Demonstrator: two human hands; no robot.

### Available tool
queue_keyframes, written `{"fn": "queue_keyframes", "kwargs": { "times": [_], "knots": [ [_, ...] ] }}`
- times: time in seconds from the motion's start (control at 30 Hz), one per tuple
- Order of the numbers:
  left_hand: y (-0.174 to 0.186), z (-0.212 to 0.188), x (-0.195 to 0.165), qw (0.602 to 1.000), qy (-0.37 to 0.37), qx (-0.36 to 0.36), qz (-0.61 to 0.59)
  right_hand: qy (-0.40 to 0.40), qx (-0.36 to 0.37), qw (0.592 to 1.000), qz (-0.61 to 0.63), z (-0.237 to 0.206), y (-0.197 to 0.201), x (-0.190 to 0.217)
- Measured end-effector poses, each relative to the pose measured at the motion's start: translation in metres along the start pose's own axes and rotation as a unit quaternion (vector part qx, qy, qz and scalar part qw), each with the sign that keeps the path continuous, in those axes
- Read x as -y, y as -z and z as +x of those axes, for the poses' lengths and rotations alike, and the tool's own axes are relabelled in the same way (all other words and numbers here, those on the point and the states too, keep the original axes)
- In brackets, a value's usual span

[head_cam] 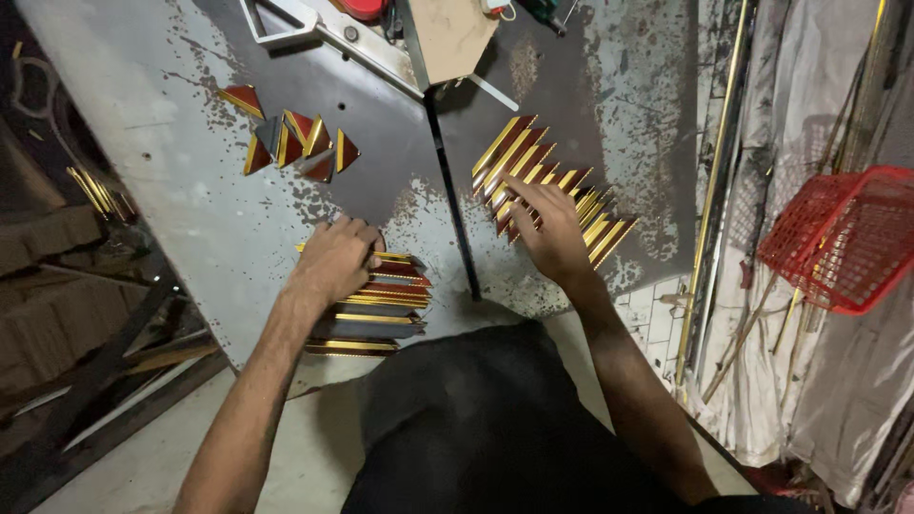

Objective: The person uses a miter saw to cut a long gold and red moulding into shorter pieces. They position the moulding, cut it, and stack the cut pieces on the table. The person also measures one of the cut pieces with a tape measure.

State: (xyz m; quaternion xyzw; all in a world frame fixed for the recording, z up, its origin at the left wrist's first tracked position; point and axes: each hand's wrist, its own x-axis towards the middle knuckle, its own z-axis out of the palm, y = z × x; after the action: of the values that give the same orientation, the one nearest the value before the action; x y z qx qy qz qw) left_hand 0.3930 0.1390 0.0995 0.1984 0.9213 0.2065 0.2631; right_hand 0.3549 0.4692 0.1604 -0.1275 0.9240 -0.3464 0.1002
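My left hand (335, 259) rests knuckles-up on a stack of short gold-and-red moulding strips (381, 306) at the near edge of a worn metal table (190, 190); its fingers curl over the top strip. My right hand (545, 228) lies flat, fingers spread, on a fanned row of similar gold-edged strips (524, 162) with mitred ends, right of a dark slot (452, 219) in the table. Whether either hand grips a strip is hidden.
Small triangular gold-and-red offcuts (295, 143) lie scattered at the table's far left. A saw fence and wooden block (447, 38) stand at the back. A red plastic basket (847, 238) and long gold mouldings (714, 190) are at the right. Dark timber lies left.
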Motion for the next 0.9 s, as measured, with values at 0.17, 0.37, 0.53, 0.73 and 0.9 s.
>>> {"fn": "queue_keyframes", "kwargs": {
  "times": [0.17,0.37,0.53,0.73,0.9],
  "knots": [
    [-0.005,-0.016,-0.009,0.999,-0.021,-0.043,0.011,-0.015,-0.012,0.999,0.034,-0.01,-0.005,0.002],
    [-0.007,-0.005,-0.007,0.997,0.026,-0.013,-0.071,-0.018,0.012,0.999,0.04,-0.014,-0.01,0.004],
    [-0.002,0.0,-0.012,0.999,0.036,0.028,-0.004,-0.053,0.043,0.997,0.046,-0.012,-0.013,0.001],
    [0.007,-0.005,-0.019,0.993,0.056,0.076,-0.064,-0.049,0.054,0.995,0.071,-0.011,-0.022,0.005],
    [0.012,-0.007,-0.019,0.995,0.001,-0.026,-0.098,-0.068,0.08,0.991,0.087,-0.012,-0.022,0.013]
  ]
}}
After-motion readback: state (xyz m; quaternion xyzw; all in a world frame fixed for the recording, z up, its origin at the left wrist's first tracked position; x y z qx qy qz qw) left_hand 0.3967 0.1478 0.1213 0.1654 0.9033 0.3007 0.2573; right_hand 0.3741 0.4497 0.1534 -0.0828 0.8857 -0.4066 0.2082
